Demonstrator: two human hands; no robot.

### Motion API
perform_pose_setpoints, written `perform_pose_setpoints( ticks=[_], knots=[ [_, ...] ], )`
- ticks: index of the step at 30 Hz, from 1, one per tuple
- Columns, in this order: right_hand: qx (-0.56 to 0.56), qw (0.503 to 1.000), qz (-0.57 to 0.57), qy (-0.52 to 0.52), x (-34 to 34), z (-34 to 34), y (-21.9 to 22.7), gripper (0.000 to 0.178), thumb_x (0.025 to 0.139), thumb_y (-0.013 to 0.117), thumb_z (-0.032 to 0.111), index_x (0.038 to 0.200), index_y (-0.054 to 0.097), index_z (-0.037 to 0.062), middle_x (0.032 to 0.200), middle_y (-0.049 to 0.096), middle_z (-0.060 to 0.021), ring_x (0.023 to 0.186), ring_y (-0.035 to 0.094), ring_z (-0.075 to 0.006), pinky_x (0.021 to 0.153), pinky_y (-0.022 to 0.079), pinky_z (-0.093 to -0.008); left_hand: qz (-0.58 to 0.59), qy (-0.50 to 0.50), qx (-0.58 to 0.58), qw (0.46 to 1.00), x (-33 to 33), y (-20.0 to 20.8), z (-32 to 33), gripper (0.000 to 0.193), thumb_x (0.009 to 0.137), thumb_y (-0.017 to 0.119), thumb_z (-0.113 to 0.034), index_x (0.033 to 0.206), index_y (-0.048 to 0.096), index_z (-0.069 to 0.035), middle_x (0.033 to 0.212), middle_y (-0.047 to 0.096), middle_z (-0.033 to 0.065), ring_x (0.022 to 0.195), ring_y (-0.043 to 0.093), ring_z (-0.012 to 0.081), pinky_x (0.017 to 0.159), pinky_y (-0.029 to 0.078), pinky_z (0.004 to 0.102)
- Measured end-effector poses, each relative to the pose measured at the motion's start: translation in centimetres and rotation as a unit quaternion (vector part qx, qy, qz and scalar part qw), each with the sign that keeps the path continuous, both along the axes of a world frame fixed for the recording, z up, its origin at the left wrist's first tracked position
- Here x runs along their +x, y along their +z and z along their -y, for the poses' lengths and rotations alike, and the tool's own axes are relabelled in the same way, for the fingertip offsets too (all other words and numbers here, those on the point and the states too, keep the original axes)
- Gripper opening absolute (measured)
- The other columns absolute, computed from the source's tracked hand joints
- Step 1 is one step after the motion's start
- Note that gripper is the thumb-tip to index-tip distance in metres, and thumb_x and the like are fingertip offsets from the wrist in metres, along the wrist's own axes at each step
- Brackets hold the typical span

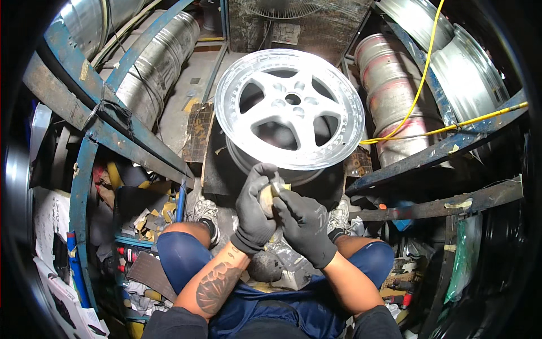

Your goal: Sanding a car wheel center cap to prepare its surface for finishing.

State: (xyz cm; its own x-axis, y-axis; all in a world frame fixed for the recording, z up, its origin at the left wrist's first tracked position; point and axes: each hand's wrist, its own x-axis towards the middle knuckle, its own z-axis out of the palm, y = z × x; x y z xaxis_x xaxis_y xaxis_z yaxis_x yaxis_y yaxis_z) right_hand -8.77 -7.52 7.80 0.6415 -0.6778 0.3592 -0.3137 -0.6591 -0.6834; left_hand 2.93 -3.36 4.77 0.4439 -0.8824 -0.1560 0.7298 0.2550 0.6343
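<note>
Both my hands wear dark grey gloves and meet just in front of a silver five-spoke wheel rim [305, 127]. My left hand [253, 212] is closed around a small round tan piece [266, 201], perhaps a roll of tape; the fingers cover much of it. Closed in a pinch, my right hand [306, 225] has its fingertips against the right side of that piece. A short yellow strip [287, 186] sticks out above those fingertips. The rim lies face up, its near edge just beyond my fingers, and neither hand visibly grips it.
Under the rim is a dark stand [217, 178]. Blue metal frames [93, 141] flank me, with stacked rims [389, 90] behind the right one. A yellow cable [420, 101] hangs on that side. Scraps and tools [149, 223] fill the lower left. A fan [282, 7] stands at the back.
</note>
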Motion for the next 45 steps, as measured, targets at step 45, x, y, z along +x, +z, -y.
perform_pose_setpoints(
  ticks=[45],
  knots=[
    [-0.067,0.996,-0.002,0.055,0.0,0.5,-0.9,0.031,0.087,0.069,0.015,0.118,0.069,0.0123,0.069,0.065,-0.0119,0.059,0.064,-0.0327,0.057,0.049,-0.0442,-0.006,-0.024,0.06,0.998,1.4,-0.3,0.2,0.045,0.107,0.037,-0.04,0.125,0.052,-0.002,0.083,0.054,0.0037,0.075,0.055,0.0154,0.068,0.049,0.0286]
  ],
)
